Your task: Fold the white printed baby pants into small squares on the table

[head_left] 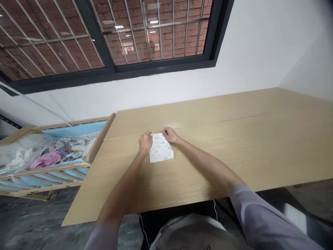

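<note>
A folded white cloth with a small printed pattern (161, 149) lies on the light wood table (221, 149). It may be a baby garment, but the folds hide its shape. My left hand (145, 143) grips the cloth's far left corner. At the far edge, my right hand (170, 135) pinches the cloth further to the right. Both hands rest close to the seam that runs across the tabletop.
Left of the table stands a wooden crib (100, 137) with blue padding, holding a heap of white, pink and patterned clothes (49, 156). Behind the table rises a white wall (156, 93) beneath a barred window (109, 38). Dark floor shows below.
</note>
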Tool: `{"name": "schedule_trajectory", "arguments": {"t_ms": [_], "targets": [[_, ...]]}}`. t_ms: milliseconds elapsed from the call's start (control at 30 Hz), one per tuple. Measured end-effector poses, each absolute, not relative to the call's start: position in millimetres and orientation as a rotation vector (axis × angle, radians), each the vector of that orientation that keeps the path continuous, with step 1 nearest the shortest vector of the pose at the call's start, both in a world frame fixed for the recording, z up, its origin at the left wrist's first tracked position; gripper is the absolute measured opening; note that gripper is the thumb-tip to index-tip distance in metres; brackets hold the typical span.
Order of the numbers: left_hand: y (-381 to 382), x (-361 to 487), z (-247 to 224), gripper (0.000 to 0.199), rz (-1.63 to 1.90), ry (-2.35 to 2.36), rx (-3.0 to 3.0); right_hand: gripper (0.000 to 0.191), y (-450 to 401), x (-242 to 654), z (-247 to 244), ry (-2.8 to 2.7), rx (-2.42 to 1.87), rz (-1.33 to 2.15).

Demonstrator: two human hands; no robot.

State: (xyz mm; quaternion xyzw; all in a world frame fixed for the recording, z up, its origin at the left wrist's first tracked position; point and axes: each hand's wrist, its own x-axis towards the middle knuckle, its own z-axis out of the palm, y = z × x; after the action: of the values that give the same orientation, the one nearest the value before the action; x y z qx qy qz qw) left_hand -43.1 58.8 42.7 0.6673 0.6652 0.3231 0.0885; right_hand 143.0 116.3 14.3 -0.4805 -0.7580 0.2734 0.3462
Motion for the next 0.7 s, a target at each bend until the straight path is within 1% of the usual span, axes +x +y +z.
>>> {"name": "schedule_trajectory", "arguments": {"t_ms": [133,200,300,400,467,567,700], "targets": [[-10,-21,44,0.036,0.958,2.03,2.089,0.052,81,150,44,-2.094,-1.025,0.544],[-57,-6,37,0.042,0.787,2.055,2.34,0.059,52,149,58,-2.282,-0.816,0.496],[-114,13,22,0.052,0.517,2.175,2.471,0.059,10,140,67,-2.573,-0.445,0.536],[-137,20,13,0.05,0.339,2.225,2.44,0.059,-9,129,58,-2.728,-0.223,0.605],[-138,19,10,0.049,0.317,2.225,2.405,0.057,-7,125,45,-2.794,-0.233,0.663],[-134,15,9,0.052,0.393,2.217,2.362,0.055,8,123,26,-2.859,-0.361,0.739],[-132,12,7,0.054,0.456,2.194,2.358,0.056,35,121,8,-2.795,-0.41,0.714]]}}
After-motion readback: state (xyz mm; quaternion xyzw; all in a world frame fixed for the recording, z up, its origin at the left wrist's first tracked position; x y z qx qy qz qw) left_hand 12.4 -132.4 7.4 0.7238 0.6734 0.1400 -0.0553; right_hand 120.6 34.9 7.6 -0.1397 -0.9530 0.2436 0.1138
